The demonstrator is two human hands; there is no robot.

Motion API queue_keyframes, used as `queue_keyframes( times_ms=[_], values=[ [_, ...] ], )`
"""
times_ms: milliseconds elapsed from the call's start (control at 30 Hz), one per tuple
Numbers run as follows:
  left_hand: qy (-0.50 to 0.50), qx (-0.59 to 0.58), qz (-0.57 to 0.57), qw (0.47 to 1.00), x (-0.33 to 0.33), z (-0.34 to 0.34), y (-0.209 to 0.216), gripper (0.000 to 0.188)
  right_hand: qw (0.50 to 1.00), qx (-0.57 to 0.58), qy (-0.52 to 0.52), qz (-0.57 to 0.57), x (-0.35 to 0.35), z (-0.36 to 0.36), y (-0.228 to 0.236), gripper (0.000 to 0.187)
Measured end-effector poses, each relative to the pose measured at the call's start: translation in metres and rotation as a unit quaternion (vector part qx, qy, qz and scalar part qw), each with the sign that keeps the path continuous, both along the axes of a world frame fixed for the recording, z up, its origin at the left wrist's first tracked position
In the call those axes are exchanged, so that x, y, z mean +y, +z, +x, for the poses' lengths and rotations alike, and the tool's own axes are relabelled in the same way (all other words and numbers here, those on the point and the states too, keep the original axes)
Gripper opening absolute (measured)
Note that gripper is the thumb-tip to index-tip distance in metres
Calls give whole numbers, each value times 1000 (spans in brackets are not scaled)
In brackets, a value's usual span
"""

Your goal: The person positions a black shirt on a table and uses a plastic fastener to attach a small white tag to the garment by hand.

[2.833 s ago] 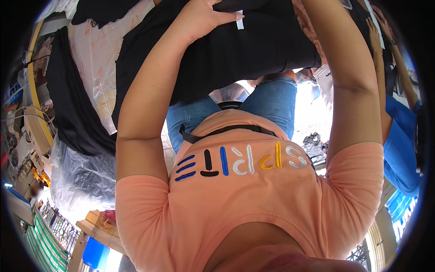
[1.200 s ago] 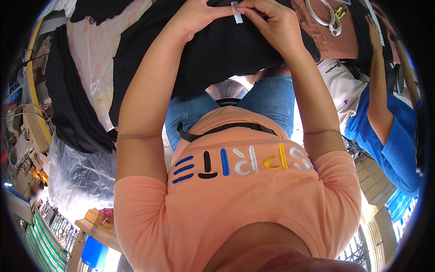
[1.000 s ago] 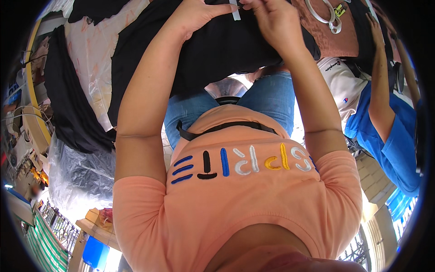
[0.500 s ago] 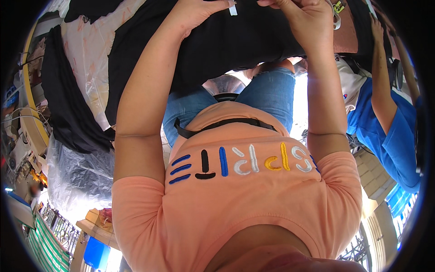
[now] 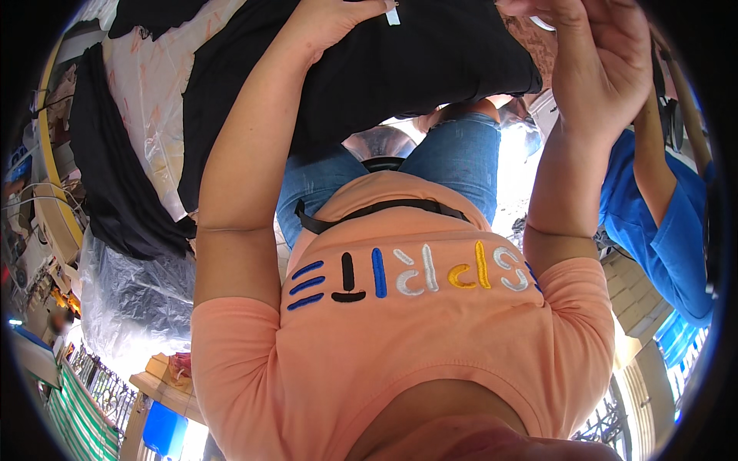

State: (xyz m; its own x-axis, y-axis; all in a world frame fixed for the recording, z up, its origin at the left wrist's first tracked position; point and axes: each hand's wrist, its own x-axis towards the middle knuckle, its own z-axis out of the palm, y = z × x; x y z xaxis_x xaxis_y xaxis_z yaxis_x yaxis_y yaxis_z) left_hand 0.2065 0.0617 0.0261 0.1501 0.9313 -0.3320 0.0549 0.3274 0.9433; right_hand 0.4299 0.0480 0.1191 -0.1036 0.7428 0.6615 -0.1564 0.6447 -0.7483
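Note:
Black cloth (image 5: 430, 61) lies in front of me, reaching over my lap toward the top edge. My left hand (image 5: 338, 23) rests on it with the thumb bent in a pinch at a small white label (image 5: 393, 15); the other fingertips are cut off by the frame. My right hand (image 5: 603, 69) is raised past the cloth's right corner, its fingers curled. Its fingertips reach the upper edge, so what they hold, if anything, is hidden. A white curved piece (image 5: 543, 24) shows just beneath these fingers; its kind is unclear.
On the left, more black cloth (image 5: 115, 177) hangs beside clear plastic sheeting (image 5: 146, 100). A plastic bag (image 5: 134, 300) sits below it. At right, close to my right forearm, is a person in a blue shirt (image 5: 653, 223) with an arm stretched forward.
My right hand has moved right, away from my left hand and the label, uncovering the cloth's right corner. My left hand has hardly moved.

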Motion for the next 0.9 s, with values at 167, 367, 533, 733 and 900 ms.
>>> queue_keyframes(
  times_ms=[167, 367, 533, 733, 900],
  values=[
    [-5, -4, 7, 1000, -1, 1, 3, 22, 999, -16, 21, 30, -11, -1, 3, 13],
    [-16, 2, -10, 1000, -2, -3, 8, 23, 972, -151, 46, -172, -7, 5, -44, 11],
    [-37, -16, -46, 998, 2, -4, 7, 25, 948, -155, 28, -278, 6, 3, -91, 13],
    [-37, 13, -71, 997, 1, -6, 14, 25, 940, -183, -4, -286, 5, 1, -100, 15],
    [-35, 4, -64, 997, 0, -6, 13, 25, 949, -203, -10, -241, 4, 2, -99, 16]
  ],
)
